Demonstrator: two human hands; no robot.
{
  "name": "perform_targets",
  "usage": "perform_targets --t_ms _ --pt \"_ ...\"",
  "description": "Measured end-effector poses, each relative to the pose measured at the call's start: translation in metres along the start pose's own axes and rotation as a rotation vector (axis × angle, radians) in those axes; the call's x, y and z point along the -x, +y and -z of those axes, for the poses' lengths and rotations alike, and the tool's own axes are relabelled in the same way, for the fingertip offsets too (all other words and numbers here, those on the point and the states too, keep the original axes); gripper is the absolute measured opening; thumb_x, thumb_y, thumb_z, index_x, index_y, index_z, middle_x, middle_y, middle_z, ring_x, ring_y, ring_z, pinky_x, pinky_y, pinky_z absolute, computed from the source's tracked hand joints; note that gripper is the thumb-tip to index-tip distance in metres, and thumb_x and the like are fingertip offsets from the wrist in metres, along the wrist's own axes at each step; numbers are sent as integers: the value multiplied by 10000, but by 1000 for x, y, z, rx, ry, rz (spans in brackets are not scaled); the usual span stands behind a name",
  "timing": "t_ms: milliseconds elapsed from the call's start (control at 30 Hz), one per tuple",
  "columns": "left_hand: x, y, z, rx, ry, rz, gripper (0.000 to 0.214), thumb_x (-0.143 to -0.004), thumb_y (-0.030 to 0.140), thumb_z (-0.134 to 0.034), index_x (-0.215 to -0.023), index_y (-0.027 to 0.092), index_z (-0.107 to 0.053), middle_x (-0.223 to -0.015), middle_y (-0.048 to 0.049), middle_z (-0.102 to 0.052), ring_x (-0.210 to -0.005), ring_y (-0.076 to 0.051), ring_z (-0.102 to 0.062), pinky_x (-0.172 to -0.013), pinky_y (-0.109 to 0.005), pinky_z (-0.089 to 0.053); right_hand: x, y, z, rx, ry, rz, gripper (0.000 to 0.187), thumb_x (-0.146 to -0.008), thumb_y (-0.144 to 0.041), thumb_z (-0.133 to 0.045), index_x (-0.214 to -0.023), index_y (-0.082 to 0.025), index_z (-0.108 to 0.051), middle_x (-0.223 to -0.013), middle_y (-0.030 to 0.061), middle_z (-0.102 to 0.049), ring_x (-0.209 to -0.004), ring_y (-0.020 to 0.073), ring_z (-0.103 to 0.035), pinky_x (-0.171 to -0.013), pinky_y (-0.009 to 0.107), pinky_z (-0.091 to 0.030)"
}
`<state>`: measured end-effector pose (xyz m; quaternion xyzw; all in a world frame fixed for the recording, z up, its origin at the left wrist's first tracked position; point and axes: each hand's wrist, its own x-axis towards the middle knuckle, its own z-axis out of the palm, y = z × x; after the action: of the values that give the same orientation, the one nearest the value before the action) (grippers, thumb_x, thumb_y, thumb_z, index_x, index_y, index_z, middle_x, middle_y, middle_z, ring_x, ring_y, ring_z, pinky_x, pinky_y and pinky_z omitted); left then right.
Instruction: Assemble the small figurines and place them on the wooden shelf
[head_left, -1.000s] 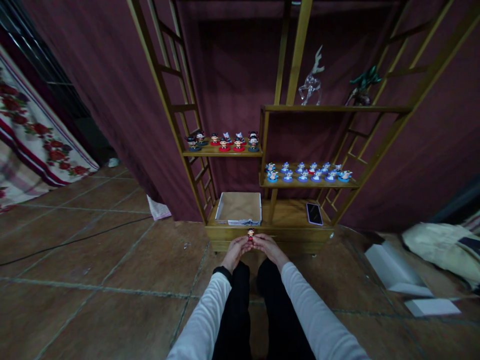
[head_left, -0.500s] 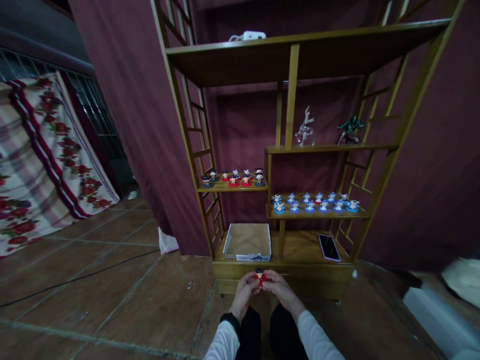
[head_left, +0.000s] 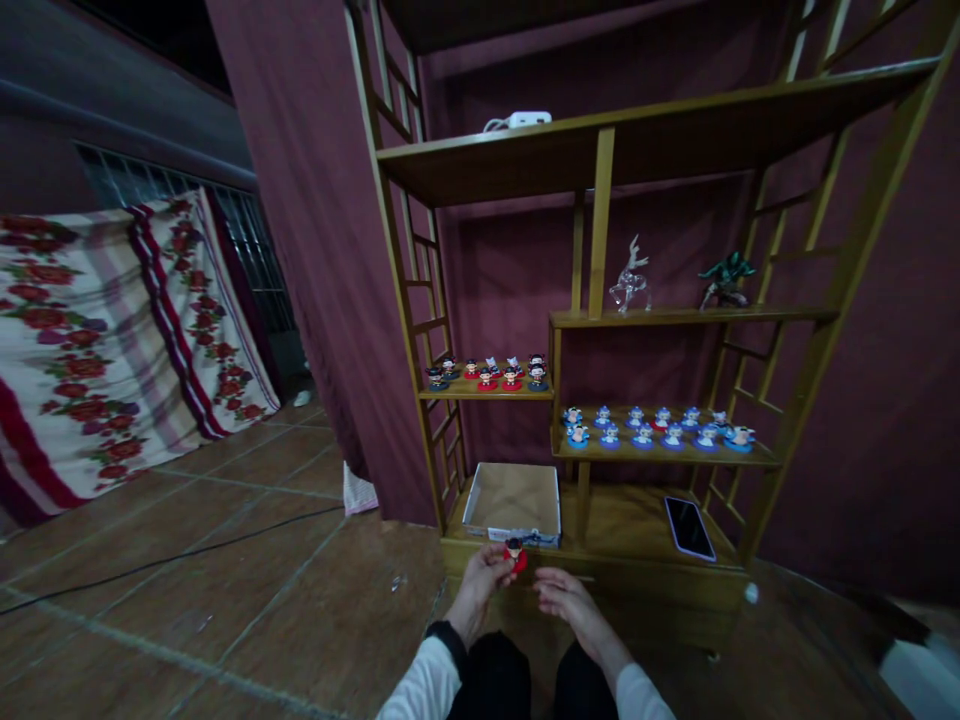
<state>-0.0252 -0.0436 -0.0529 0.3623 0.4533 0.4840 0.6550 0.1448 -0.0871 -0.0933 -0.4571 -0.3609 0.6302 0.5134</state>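
Pinched in my left hand is a small red figurine with black hair, held upright in front of the shelf's lower edge. My right hand is just to the right of it, apart from the figurine, fingers loosely stretched and holding nothing. Behind my hands a shallow cardboard box sits on the bottom shelf; no contents show in it. Several red and dark figurines stand in two rows on the left shelf. Two rows of blue and white figurines fill the right shelf.
A phone lies on the bottom shelf at the right. Higher up are a clear deer figure, a green figure and a white power strip. A black cable runs across the tiled floor.
My right hand has let go of the figurine and drawn back to the right. The left hand keeps hold of it. The camera view has swung a little to the left and up.
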Motion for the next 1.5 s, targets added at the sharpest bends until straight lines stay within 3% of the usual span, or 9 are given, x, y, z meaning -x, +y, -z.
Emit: perform_targets --t_ms 100,367,467,533,767,1067,1300,1500 --pt "-7 57 3 -22 26 -100 424 -524 189 -780 -878 126 -555 -643 -41 -657 -486 -100 -585 -438 -165 -403 3 -4 2 -4 -6 -1 425 -551 -421 -730 -899 -190 -651 -907 75 -667 -793 191 -616 -749 344 -478" --pt "-24 242 -13 -32 174 -529 373 -568 158 -748 -898 107 -581 -732 -69 -663 -541 -104 -604 -495 -188 -455 -2 2 7 -45 57 -2 385 -530 -394 -737 -855 -198 -671 -847 62 -683 -744 190 -623 -731 341 -479" --pt "-40 287 -28 -71 233 -609 344 -572 106 -729 -884 88 -587 -659 -46 -637 -496 -89 -580 -492 -188 -454 -7 10 10 -56 54 5 404 -525 -398 -739 -874 -205 -671 -850 58 -682 -749 197 -624 -737 350 -479" --pt "-52 305 -40 -103 296 -638 325 -576 80 -717 -876 72 -594 -623 -36 -618 -478 -86 -568 -503 -199 -466 -10 14 13 -54 49 2 423 -520 -416 -739 -880 -205 -671 -848 61 -681 -760 206 -622 -737 356 -481" --pt "-81 317 -71 -307 512 -583 299 -534 97 -738 -811 79 -626 -603 -44 -612 -544 -151 -617 -542 -253 -500 -10 10 19 -55 20 -2 433 -533 -449 -723 -880 -196 -672 -865 71 -679 -797 212 -617 -750 347 -476" --pt "-86 320 -67 -562 618 -558 267 -559 171 -692 -807 78 -661 -587 -74 -636 -552 -179 -632 -495 -227 -463 -12 2 26 -70 31 -37 446 -482 -458 -737 -843 -202 -679 -840 74 -680 -787 235 -626 -749 377 -476" --pt "-83 315 -67 -663 627 -561 287 -603 182 -653 -875 91 -668 -614 -63 -646 -563 -155 -618 -507 -213 -441 -11 1 26 -81 44 -32 465 -469 -481 -740 -836 -202 -681 -831 78 -682 -812 253 -626 -758 390 -472" --pt "-84 312 -59 -865 632 -605 405 -562 307 -718 -923 132 -661 -809 -79 -677 -712 -178 -631 -613 -240 -451 -4 -2 24 -84 37 -13 464 -494 -478 -735 -860 -199 -676 -850 78 -684 -828 242 -622 -765 377 -470"
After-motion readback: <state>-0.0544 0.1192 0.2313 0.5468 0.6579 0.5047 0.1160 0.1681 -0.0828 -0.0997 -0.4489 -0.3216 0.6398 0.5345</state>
